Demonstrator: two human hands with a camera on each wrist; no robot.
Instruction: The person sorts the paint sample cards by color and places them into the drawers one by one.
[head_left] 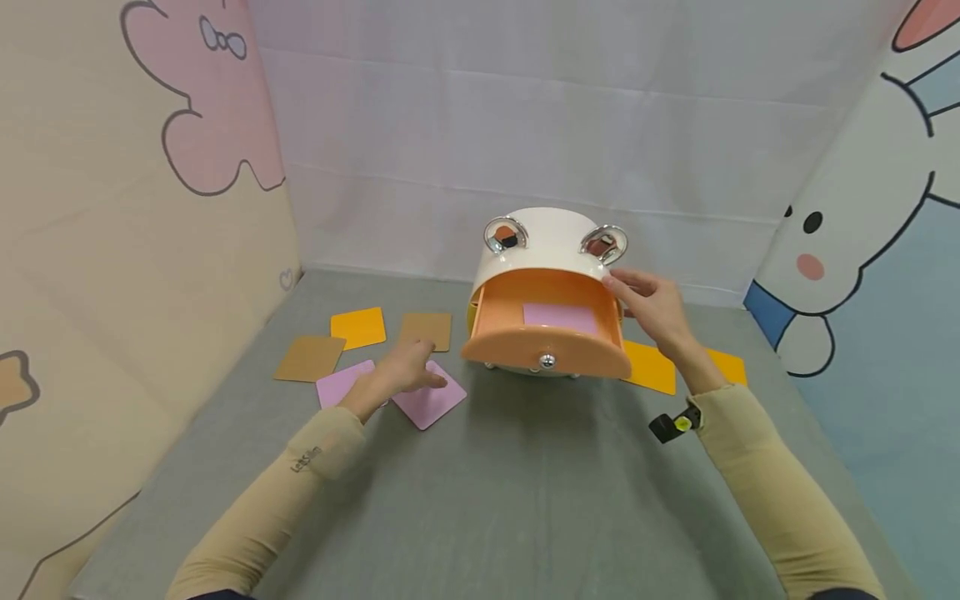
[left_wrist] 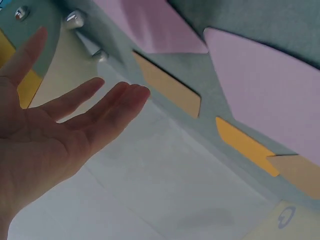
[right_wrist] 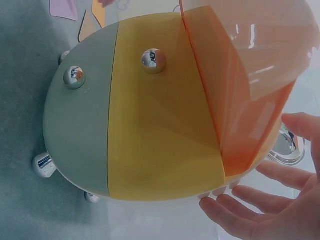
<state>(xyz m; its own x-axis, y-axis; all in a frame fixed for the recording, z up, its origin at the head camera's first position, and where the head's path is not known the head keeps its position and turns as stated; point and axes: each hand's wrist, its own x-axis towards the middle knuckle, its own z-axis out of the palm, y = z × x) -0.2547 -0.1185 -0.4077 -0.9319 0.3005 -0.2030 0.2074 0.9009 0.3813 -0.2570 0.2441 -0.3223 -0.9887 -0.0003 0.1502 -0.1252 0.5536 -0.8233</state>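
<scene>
A rounded frog-like box (head_left: pixel 555 242) with a white shell and mirrored eyes stands mid-table. Its orange top drawer (head_left: pixel 542 348) is pulled out, with a pink card (head_left: pixel 561 317) lying inside. My right hand (head_left: pixel 654 310) touches the box's right side near the eye; the right wrist view shows its fingers fairly straight against the shell. Over the table left of the box, my left hand (head_left: pixel 405 367) reaches above a pink card (head_left: pixel 431 406), its fingers extended and holding nothing. Another pink card (head_left: pixel 337 385) lies partly behind that forearm.
Two brown cards, one at the far left (head_left: pixel 310 358) and one nearer the box (head_left: pixel 427 329), lie around a yellow-orange card (head_left: pixel 358 328). Yellow-orange cards (head_left: pixel 649 367) also lie right of the box. Below the drawer are yellow and green drawer fronts (right_wrist: pixel 150 125) with round silver knobs.
</scene>
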